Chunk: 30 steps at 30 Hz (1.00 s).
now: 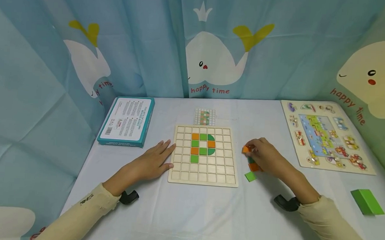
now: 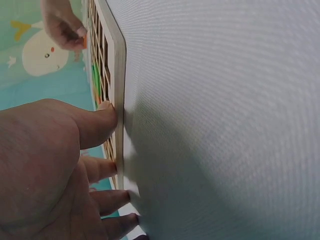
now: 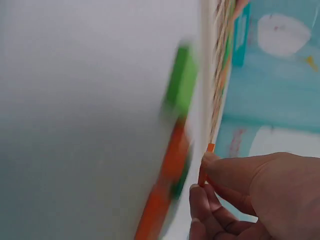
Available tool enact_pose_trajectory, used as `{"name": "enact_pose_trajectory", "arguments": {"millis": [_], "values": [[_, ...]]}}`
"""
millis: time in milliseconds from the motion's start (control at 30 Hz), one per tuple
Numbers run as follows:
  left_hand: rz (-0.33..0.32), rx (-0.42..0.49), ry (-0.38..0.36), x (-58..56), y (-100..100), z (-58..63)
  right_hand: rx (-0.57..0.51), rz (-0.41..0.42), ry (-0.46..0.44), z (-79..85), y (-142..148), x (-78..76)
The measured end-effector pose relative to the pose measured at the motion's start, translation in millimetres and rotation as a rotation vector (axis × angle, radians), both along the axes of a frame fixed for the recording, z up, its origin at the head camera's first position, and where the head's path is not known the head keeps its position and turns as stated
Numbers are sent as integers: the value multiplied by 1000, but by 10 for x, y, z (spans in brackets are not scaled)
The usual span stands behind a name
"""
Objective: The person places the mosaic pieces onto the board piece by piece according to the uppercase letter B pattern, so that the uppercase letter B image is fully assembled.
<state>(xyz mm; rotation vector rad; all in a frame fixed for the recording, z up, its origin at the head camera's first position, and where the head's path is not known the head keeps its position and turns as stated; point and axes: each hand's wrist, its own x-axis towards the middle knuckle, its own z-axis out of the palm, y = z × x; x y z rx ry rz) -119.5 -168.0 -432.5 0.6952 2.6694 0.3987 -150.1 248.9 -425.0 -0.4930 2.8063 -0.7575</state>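
Orange tile [image 1: 246, 149] pinched in my right hand [image 1: 268, 156], right of the board [image 1: 203, 177], whose left edge my outstretched left hand [image 1: 153, 161] touches.

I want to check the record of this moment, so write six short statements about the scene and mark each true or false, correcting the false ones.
1. The left hand touches the left side of the wooden grid board. True.
2. The right hand holds nothing. False: it pinches an orange tile.
3. The small pattern card lies beyond the board's far edge. True.
4. The teal product box lies to the right of the board. False: the box is on the left.
5. The green block lies nearer the person than the picture puzzle. True.
6. Every tile set in the board is orange. False: green tiles are set there too.
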Motion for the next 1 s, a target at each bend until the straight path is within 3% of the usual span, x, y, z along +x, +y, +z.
{"name": "enact_pose_trajectory", "arguments": {"millis": [333,500,667,867,1000], "values": [[-2,-1,12,3,2,-17,-99,157,36,-42,-705,150],[-2,0,7,-5,10,-12,-117,210,109,-62,-937,155],[-2,-1,10,-8,13,-10,-63,264,222,-95,-1105,160],[2,1,5,-7,17,0,-87,356,362,-141,-1181,213],[4,-4,5,-2,16,0,-99,356,342,-134,-1180,230]]}}
